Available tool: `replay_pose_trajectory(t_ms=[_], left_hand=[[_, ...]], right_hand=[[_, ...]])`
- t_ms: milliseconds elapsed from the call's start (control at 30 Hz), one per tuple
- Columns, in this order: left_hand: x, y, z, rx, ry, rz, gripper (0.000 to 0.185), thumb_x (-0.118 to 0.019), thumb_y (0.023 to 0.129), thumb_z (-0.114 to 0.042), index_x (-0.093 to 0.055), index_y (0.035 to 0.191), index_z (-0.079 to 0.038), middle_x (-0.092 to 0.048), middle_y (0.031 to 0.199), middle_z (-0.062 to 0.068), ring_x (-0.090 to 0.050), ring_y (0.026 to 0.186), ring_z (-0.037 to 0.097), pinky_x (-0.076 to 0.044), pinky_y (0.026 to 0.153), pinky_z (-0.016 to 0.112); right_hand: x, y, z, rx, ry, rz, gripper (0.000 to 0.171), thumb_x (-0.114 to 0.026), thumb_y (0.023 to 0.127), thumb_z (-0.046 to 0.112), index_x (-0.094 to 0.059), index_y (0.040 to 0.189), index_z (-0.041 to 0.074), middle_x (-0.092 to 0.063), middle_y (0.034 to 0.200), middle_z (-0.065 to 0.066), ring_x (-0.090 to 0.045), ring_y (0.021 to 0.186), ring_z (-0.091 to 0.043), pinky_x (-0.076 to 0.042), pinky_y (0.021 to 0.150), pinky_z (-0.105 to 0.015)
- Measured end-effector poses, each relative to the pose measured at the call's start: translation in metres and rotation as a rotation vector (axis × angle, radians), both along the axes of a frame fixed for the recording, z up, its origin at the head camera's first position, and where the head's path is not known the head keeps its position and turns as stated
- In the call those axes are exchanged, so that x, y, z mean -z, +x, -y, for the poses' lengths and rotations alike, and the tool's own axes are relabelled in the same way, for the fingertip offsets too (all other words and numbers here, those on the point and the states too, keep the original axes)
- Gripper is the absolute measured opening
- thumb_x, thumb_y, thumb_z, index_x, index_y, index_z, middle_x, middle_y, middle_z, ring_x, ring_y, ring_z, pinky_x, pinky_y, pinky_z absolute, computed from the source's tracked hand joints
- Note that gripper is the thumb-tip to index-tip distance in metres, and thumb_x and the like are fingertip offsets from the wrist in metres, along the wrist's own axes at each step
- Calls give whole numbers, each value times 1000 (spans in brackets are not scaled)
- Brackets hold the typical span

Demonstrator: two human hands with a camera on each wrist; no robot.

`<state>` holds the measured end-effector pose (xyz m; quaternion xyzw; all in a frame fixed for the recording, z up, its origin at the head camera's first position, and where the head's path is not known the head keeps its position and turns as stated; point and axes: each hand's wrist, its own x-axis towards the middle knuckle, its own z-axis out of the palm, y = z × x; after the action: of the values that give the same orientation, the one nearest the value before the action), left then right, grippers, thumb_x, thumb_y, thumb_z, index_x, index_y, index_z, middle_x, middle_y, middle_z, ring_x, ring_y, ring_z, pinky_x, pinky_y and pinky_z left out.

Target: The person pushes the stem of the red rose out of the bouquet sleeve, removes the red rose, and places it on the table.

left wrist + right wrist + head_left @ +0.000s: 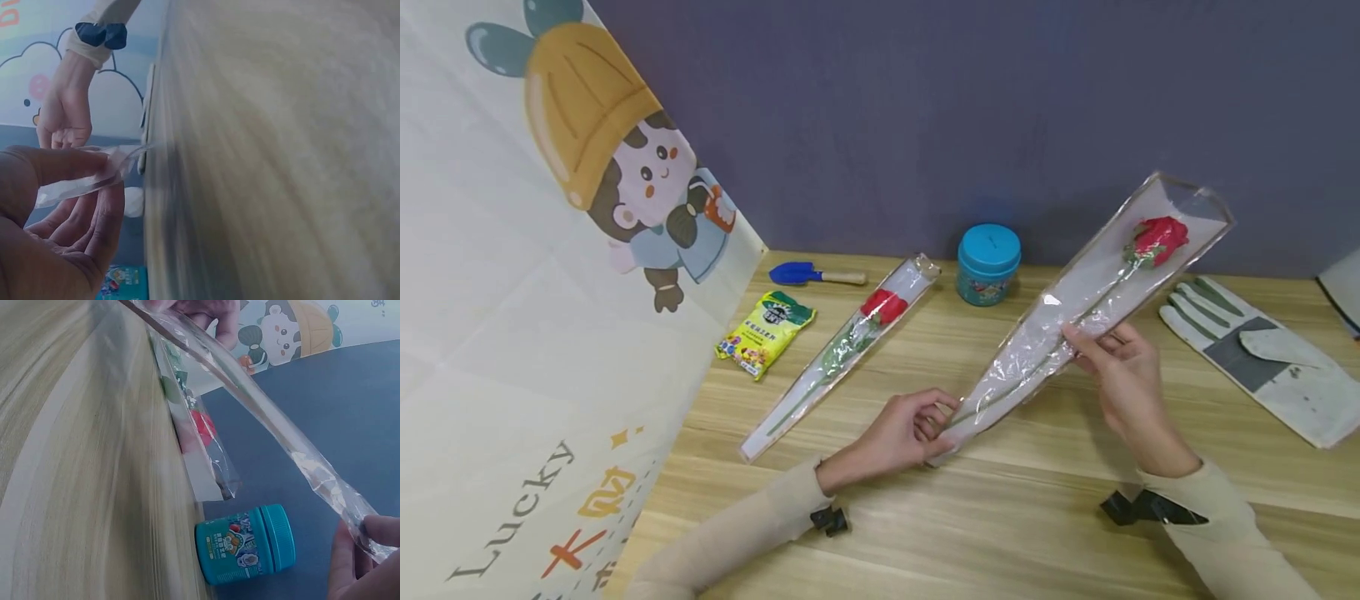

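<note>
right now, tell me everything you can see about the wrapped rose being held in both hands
The wrapped rose is a single red bloom on a thin green stem, sealed in a long, tapering clear plastic sleeve with a whitish backing and crinkled film. It is held off the wooden table, tilted, with the bloom end up and to the right and the narrow end down. The left hand pinches the narrow tip; the right hand grips the sleeve around the middle. Nothing else touches it.

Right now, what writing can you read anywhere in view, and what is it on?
"Lucky": on the cartoon banner, lower left, beside orange characters too cut off to read.
Yellow packet: print too small to read.
Teal jar: label blurred, unreadable.
Rose sleeve the hands hold: no text visible.
</note>
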<state>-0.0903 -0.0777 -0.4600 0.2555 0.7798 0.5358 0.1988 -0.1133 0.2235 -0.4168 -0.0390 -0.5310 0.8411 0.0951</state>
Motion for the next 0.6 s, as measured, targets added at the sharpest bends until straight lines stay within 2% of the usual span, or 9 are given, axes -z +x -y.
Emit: replay_pose_trajectory(t_ms=[167, 400, 600], left_hand=[[3, -2, -3, 16, 34, 45, 48, -80, 83, 5, -64, 128, -1, -72, 104, 17, -60, 75, 0, -56, 68, 13], [-2, -5, -8, -24, 68, 38, 39, -77, 92, -4, -65, 128, -2, -74, 108, 16, -66, 84, -1, -62, 77, 19], [-1, -6, -9, -27, 52, 68, 41, -78, 89, 0, -66, 128, -5, -75, 108, 15, -66, 84, 0, -62, 79, 20]], right_hand=[[0, 1, 2, 33, 29, 26, 19, -73, 92, -7, -73, 103, 8, -82, 88, 2, -76, 78, -6, -64, 71, -20], [0, 1, 6, 36, 79, 35, 17, -75, 92, -3, -73, 104, 9, -81, 87, 4, -75, 76, -4, -63, 68, -19], [1, 3, 9, 40, 112, 25, 22, -77, 90, -2, -72, 109, 8, -82, 90, 4, -75, 80, -5, -64, 70, -20]])
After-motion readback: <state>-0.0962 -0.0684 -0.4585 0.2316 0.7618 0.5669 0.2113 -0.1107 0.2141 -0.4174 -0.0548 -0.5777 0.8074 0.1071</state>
